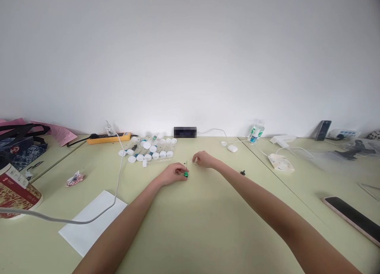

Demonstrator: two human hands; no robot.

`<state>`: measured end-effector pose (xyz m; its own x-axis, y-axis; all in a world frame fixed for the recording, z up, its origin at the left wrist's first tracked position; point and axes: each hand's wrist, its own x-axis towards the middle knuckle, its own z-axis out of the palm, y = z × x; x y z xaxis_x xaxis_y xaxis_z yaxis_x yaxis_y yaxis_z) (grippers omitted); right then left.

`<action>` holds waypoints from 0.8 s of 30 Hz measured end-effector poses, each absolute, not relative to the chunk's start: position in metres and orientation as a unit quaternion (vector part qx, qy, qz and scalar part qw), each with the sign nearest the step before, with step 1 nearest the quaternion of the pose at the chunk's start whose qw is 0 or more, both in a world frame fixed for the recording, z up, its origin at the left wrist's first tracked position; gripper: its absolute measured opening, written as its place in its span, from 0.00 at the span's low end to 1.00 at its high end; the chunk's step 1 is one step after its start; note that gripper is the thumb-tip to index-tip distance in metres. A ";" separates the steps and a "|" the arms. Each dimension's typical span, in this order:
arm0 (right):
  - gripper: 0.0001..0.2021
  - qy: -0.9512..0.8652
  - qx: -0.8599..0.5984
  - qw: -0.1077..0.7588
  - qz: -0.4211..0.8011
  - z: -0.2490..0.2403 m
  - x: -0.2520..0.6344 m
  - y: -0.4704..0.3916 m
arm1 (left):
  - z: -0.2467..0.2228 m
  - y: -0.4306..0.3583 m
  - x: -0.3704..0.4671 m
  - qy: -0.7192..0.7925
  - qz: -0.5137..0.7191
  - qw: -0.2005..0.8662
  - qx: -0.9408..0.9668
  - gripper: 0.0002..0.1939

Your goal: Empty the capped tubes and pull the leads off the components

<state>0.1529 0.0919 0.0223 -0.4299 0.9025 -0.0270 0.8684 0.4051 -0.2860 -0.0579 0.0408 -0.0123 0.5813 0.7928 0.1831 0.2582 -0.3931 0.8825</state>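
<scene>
Near the middle of the table, my left hand (175, 173) has its thumb and fingers around a small green object (185, 174) with a thin upright wire or pin on top. To the right of it and a little farther off, my right hand (202, 159) is bent down at the tabletop, its fingertips pressed together; whatever they hold, if anything, is too small to make out. Behind my left hand lies a group of clear tubes with white caps (147, 157). A small dark piece (242, 172) rests on the table beyond my right forearm.
A white cable (119, 175) crosses above a white sheet (95, 222) at the left, near a paper cup (20, 187). An orange power strip (109, 138) lies by the wall. On the right are a bottle (255, 132), a white case (232, 148) and a phone (353, 218).
</scene>
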 end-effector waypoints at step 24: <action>0.15 -0.844 -0.490 0.164 0.144 0.002 0.172 0.054 | -0.021 0.038 -0.048 0.380 0.324 0.365 0.785 0.19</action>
